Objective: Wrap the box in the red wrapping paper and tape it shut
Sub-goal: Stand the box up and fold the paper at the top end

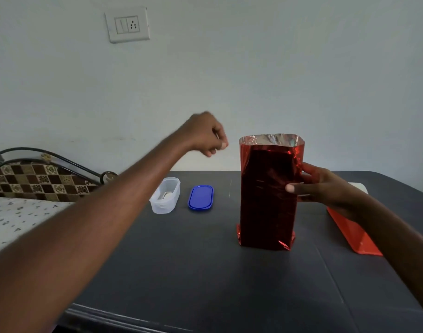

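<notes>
Dark tabletop [205,272]: your right hand [323,186] grips the upright red-wrapped box [268,195]; left hand [205,134], curled, seemingly empty, beside its open top. Next, fold and tape that top.

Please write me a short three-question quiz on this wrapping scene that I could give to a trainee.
1. True or false: the blue lid is fitted on the clear container.
2. Which hand holds the red-wrapped box upright on the table?
A. left hand
B. right hand
C. both
3. Fill in: the paper at the top of the box stands ____, showing its silver inside.

Key
1. False: the lid lies on the table beside the container.
2. B: the right hand grips the box's side; the left hand is raised apart from it, fingers curled.
3. Open (unfolded).
</notes>
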Action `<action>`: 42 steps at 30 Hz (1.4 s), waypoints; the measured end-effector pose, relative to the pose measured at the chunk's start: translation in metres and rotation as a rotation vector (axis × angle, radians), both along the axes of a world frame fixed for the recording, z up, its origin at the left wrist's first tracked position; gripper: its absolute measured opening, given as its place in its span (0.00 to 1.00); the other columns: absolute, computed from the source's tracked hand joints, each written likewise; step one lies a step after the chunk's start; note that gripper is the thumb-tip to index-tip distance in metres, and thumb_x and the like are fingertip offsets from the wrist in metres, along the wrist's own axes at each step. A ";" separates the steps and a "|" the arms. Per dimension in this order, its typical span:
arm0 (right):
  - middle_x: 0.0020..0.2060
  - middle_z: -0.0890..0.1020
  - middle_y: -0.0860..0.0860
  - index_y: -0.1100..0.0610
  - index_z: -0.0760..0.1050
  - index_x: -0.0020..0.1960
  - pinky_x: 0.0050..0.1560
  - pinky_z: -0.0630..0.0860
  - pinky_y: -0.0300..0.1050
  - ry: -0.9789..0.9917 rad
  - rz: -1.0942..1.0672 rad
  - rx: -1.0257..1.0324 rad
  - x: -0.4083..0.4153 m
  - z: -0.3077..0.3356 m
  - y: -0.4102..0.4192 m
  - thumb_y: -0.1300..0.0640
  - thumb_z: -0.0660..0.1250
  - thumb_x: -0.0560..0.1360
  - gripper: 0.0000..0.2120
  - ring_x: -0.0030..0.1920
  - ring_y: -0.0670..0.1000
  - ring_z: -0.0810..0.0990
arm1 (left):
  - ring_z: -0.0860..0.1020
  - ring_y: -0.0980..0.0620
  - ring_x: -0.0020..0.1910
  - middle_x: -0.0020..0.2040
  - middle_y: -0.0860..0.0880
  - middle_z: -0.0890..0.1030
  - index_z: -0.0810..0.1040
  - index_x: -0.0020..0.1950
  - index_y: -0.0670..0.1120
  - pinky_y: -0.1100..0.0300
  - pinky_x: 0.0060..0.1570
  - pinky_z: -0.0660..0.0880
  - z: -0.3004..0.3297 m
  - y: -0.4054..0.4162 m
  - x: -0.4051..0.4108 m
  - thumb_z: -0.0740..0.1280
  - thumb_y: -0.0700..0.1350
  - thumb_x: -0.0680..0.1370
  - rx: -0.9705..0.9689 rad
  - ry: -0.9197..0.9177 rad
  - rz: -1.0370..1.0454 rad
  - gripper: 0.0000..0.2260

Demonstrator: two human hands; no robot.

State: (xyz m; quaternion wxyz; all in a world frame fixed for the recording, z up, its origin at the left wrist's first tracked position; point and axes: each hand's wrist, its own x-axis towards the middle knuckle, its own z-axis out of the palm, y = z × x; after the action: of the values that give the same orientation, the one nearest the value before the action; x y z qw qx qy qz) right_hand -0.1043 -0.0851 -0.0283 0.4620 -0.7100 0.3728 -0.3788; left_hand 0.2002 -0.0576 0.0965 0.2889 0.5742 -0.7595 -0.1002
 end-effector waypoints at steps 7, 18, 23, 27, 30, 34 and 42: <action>0.61 0.84 0.51 0.47 0.73 0.70 0.62 0.78 0.56 -0.008 -0.005 -0.001 0.004 0.002 0.003 0.59 0.75 0.71 0.29 0.62 0.54 0.83 | 0.83 0.52 0.41 0.43 0.43 0.86 0.85 0.49 0.40 0.62 0.41 0.81 -0.062 -0.008 -0.007 0.74 0.40 0.75 0.021 0.307 -0.140 0.05; 0.61 0.84 0.51 0.48 0.73 0.70 0.67 0.75 0.63 0.055 -0.034 0.008 0.006 0.006 0.010 0.54 0.78 0.70 0.30 0.62 0.53 0.82 | 0.82 0.55 0.40 0.40 0.56 0.85 0.88 0.47 0.50 0.63 0.44 0.77 -0.063 -0.019 -0.024 0.77 0.47 0.73 -0.079 0.207 -0.190 0.05; 0.71 0.75 0.52 0.46 0.60 0.78 0.71 0.70 0.61 0.251 -0.406 -0.324 0.019 0.031 0.034 0.37 0.82 0.58 0.55 0.71 0.54 0.73 | 0.83 0.56 0.44 0.45 0.57 0.85 0.87 0.49 0.52 0.65 0.46 0.77 -0.055 -0.023 -0.023 0.76 0.48 0.73 -0.073 0.095 -0.199 0.05; 0.66 0.79 0.49 0.48 0.59 0.79 0.67 0.67 0.54 0.405 -0.524 -0.822 0.045 0.064 0.066 0.52 0.80 0.67 0.47 0.72 0.57 0.68 | 0.82 0.62 0.41 0.44 0.57 0.85 0.87 0.50 0.52 0.76 0.39 0.72 -0.053 -0.024 -0.022 0.76 0.48 0.74 -0.085 0.058 -0.213 0.06; 0.49 0.83 0.45 0.48 0.67 0.75 0.60 0.68 0.51 0.476 -0.479 -0.899 0.058 0.069 0.068 0.59 0.78 0.70 0.37 0.66 0.56 0.71 | 0.82 0.63 0.40 0.44 0.57 0.85 0.87 0.50 0.53 0.76 0.39 0.72 -0.052 -0.025 -0.022 0.75 0.48 0.75 -0.080 0.037 -0.218 0.06; 0.44 0.82 0.43 0.48 0.74 0.69 0.53 0.68 0.49 0.508 -0.458 -0.960 0.058 0.062 0.072 0.62 0.75 0.71 0.29 0.60 0.55 0.72 | 0.81 0.58 0.47 0.46 0.57 0.85 0.87 0.52 0.54 0.71 0.42 0.72 -0.049 -0.028 -0.024 0.76 0.49 0.74 -0.113 -0.067 -0.222 0.07; 0.40 0.84 0.52 0.57 0.85 0.54 0.48 0.70 0.51 0.625 -0.519 -1.162 0.059 0.035 0.073 0.65 0.75 0.69 0.14 0.51 0.61 0.75 | 0.76 0.60 0.49 0.44 0.58 0.79 0.85 0.59 0.53 0.72 0.43 0.67 -0.037 -0.032 -0.031 0.74 0.51 0.76 -0.071 -0.240 -0.252 0.13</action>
State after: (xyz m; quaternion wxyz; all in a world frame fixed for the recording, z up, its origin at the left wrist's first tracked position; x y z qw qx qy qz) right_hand -0.0456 -0.0117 0.0068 -0.2253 -0.8053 0.3828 -0.3926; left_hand 0.1691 -0.0901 0.0597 0.2013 0.4715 -0.8577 -0.0393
